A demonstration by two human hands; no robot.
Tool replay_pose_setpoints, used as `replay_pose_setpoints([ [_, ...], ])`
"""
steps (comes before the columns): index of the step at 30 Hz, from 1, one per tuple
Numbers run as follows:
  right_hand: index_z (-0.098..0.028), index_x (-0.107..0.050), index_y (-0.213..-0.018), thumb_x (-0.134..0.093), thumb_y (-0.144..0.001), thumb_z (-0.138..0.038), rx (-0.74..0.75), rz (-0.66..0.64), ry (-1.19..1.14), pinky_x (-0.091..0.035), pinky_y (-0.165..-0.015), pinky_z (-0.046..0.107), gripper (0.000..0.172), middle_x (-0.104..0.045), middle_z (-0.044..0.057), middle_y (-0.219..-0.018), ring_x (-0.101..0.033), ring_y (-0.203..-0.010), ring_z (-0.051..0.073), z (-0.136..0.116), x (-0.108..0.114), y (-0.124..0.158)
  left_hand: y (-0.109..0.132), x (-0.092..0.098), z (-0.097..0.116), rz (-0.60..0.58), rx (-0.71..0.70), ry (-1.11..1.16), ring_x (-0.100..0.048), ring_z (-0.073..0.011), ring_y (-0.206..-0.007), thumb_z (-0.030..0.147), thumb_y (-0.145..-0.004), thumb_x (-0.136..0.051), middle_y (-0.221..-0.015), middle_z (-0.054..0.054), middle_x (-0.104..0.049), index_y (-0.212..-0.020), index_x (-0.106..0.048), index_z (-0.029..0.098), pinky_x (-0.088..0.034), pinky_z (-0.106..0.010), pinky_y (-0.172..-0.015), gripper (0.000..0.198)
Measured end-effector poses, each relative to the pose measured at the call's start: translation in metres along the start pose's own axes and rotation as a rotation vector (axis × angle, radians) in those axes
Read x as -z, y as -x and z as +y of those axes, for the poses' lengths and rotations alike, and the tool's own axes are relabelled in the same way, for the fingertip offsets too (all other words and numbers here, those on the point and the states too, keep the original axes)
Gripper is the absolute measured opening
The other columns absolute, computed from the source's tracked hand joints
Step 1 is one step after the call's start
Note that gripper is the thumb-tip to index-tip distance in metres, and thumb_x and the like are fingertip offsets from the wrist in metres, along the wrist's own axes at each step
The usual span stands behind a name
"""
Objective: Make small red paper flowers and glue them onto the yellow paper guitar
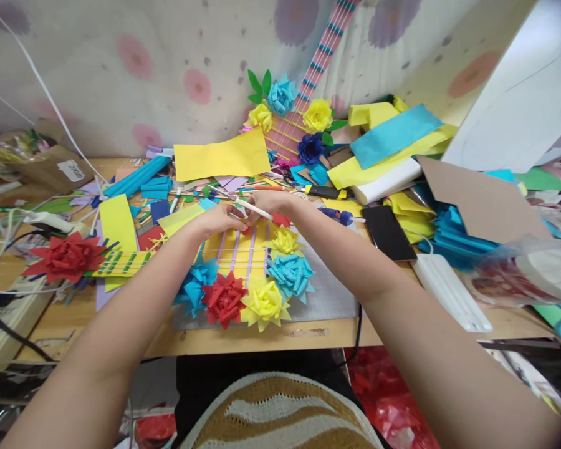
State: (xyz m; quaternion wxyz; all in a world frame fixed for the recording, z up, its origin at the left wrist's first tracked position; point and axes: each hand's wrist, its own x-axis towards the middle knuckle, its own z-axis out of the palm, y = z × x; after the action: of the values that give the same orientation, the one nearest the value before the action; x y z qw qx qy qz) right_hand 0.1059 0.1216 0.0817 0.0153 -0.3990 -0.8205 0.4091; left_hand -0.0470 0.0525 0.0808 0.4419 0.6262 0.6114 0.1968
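My left hand (223, 219) and my right hand (267, 203) meet over the yellow paper guitar (210, 248), with fingers bent and pinched together. A thin white stick (255, 208) slants across my right fingers, which appear to hold it. What my left fingertips pinch is too small and blurred to make out. A small red piece (247, 231) shows just under the fingertips, and red paper (281, 220) lies by my right wrist. Around the guitar's body sit paper flowers: a red one (224, 299), yellow ones (265, 303) and blue ones (290, 274). Lilac strips and strings cross the body.
A grey mat (331, 293) lies under the guitar. A red flower (68, 257) is at the neck's left end. A pink guitar (287, 134) leans behind. Paper scraps, a glue gun (339, 216), a black phone (387, 232), a white power strip (451, 293) and cables crowd the table.
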Motion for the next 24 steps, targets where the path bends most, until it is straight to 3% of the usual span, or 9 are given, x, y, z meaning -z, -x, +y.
replay_pose_setpoints([
  [6, -0.017, -0.055, -0.055, -0.079, -0.049, -0.025, -0.059, 0.056, -0.05, -0.035, -0.05, 0.023, 0.026, -0.052, -0.004, -0.051, -0.046, -0.05, 0.01, 0.0, 0.003, 0.007, -0.004, -0.004, -0.001, 0.111, 0.12, -0.091, -0.064, -0.0216, -0.075, 0.029, -0.043, -0.08, -0.068, -0.001, -0.065, -0.073, -0.057, 0.019, -0.047, -0.031, -0.068, 0.039],
  [10, -0.017, -0.051, -0.059, -0.075, -0.054, -0.021, -0.086, 0.276, -0.193, -0.035, -0.05, 0.022, 0.025, -0.053, -0.004, -0.054, -0.045, -0.05, 0.008, 0.009, 0.007, 0.026, -0.01, -0.009, -0.008, 0.176, 0.191, -0.164, -0.065, -0.023, -0.075, 0.027, -0.046, -0.078, -0.065, 0.0, -0.066, -0.076, -0.051, 0.02, -0.045, -0.03, -0.062, 0.041],
  [14, -0.017, -0.049, -0.063, -0.07, -0.059, -0.02, -0.112, 0.414, -0.267, -0.037, -0.051, 0.022, 0.021, -0.06, -0.002, -0.063, -0.05, -0.054, 0.01, 0.023, 0.001, 0.047, -0.009, -0.013, -0.006, 0.171, 0.141, -0.237, -0.067, -0.0228, -0.082, 0.024, -0.053, -0.075, -0.071, -0.001, -0.069, -0.08, -0.05, 0.02, -0.046, -0.029, -0.065, 0.037],
  [19, -0.017, -0.054, -0.071, -0.068, -0.059, -0.023, -0.113, 0.451, -0.288, -0.042, -0.054, 0.024, 0.02, -0.065, 0.001, -0.071, -0.057, -0.061, 0.014, 0.035, -0.014, 0.061, 0.001, -0.018, 0.002, 0.19, 0.105, -0.398, -0.067, -0.022, -0.086, 0.024, -0.063, -0.07, -0.083, -0.003, -0.072, -0.092, -0.053, 0.02, -0.045, -0.029, -0.066, 0.034],
  [24, -0.016, -0.055, -0.075, -0.067, -0.058, -0.022, -0.04, 0.498, -0.339, -0.045, -0.059, 0.025, 0.021, -0.066, 0.001, -0.074, -0.059, -0.066, 0.015, 0.038, -0.022, 0.067, 0.003, -0.022, -0.001, 0.231, -0.045, -0.527, -0.063, -0.0252, -0.099, 0.025, -0.066, -0.066, -0.093, -0.006, -0.072, -0.103, -0.055, 0.019, -0.046, -0.034, -0.08, 0.039],
])
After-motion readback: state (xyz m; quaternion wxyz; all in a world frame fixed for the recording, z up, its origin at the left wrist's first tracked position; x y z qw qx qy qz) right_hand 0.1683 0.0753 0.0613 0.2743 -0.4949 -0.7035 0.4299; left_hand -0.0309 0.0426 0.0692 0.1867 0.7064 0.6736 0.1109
